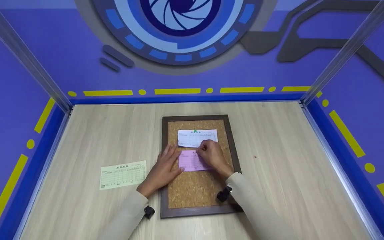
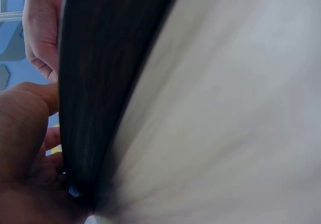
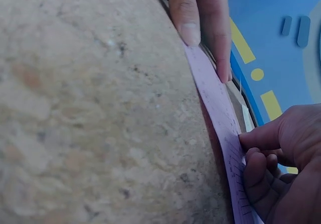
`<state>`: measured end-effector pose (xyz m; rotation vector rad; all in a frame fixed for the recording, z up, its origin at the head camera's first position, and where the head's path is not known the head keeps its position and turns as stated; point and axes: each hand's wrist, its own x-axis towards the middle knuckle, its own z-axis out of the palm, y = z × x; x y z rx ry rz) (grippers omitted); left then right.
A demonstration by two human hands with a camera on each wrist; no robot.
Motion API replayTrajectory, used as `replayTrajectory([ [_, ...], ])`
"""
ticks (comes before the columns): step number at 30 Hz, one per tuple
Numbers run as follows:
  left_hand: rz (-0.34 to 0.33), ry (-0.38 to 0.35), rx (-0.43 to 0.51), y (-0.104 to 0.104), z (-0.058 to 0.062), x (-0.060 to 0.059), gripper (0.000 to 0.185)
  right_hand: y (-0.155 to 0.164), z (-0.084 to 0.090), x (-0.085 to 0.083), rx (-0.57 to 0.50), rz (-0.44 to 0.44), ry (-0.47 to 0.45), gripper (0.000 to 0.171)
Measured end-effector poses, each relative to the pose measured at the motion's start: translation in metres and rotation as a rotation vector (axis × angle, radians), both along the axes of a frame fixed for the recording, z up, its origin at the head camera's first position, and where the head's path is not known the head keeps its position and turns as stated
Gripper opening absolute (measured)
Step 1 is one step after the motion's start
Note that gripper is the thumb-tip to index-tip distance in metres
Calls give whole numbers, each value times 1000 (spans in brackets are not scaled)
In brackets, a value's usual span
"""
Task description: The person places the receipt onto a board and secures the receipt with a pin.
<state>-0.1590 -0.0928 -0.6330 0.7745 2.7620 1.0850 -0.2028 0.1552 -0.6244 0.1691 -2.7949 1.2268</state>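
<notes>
Pale sleeves (image 1: 260, 210) reach in at a framed cork board (image 1: 197, 193), where the left hand (image 1: 163, 167), fingers extended, touches the pink slip (image 1: 188, 162) just to its right. Near that slip's far edge the right hand (image 1: 212, 156) has its fingers curled, though I cannot tell whether they grip anything; beyond it lies a white slip (image 1: 192, 138), left of the other a green slip (image 1: 122, 176)

Corkboard's (image 1: 195, 193) on the tabletop (image 1: 278, 160), far slip (image 1: 190, 138) on it, near slip (image 1: 188, 162) right in front of that. Third slip (image 1: 122, 175) lies left of the board, straight on the tabletop.
</notes>
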Motion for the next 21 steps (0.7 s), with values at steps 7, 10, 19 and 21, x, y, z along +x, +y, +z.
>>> replayTrajectory([
  [7,3,-20,-22,-1,2,0,68,-2,6,5,22,15,-20,21],
  [10,-2,-9,-24,-1,1,0,68,2,0,6,10,33,6,21],
  [19,-4,2,0,-1,0,0,68,14,-16,5,-123,96,58,8],
  [21,-3,-1,1,0,0,0,69,15,-15,5,-152,110,45,7],
])
